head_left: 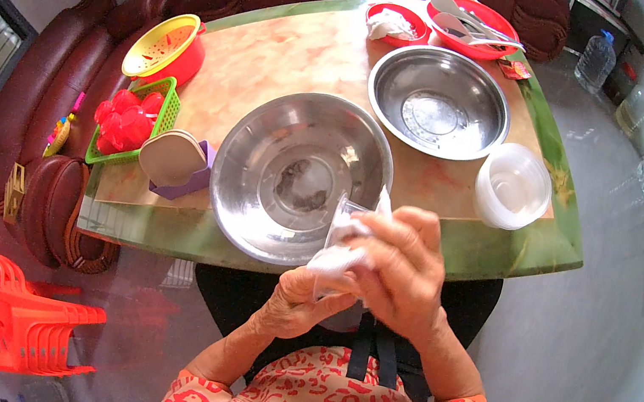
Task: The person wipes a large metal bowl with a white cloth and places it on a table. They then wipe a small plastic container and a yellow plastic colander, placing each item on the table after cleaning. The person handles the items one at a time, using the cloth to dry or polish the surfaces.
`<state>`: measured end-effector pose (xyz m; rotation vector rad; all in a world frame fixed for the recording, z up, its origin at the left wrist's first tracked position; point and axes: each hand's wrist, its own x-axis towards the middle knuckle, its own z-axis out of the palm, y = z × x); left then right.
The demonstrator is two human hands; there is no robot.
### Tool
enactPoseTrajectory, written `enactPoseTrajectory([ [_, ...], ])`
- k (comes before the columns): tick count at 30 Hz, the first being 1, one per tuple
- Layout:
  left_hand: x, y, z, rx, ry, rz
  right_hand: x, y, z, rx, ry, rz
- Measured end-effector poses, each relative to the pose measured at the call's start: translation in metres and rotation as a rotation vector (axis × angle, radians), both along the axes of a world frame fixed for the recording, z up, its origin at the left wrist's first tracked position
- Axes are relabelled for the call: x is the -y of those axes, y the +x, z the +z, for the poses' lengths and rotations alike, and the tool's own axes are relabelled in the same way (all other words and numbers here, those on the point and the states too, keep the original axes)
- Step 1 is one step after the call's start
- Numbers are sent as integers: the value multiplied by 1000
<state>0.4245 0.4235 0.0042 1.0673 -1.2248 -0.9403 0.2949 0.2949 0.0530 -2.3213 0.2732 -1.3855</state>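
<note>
Both hands meet just off the near edge of the tabletop, over the person's lap. Left hand [302, 305] cups a clear, thin-walled plastic cup [342, 243] from below, its fingers curled around the base. Right hand [405, 269] closes over the cup's side and presses a white cloth [333, 261] against it; the cloth looks soft and crumpled, though whether it is fabric or paper is hard to tell.

Just beyond the cup, at the near edge of the marbled, green-rimmed table [521, 245], sits a wide, round steel basin [256, 181], shiny and shallow, with a dull grey smear at its centre. A second steel basin [439, 101] lies behind it toward the far right corner. A stack of clear plastic cups [512, 187], round and translucent, stands near the right edge. Two red plastic dishes [457, 20] occupy the far edge, one holding pale spoons. Along the left edge are a yellow perforated colander on a red bowl [166, 49], a green lattice basket of red moulded pieces [129, 124] and a beige oval lid [173, 157].
</note>
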Motion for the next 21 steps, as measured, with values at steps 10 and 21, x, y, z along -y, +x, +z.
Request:
enactPoseTrajectory([
  [10, 9, 4, -7, -536, 256, 1, -7, 4, -11, 19, -100, 65],
  [21, 8, -1, 4, -24, -6, -113, 20, -7, 5, -1, 383, 216],
])
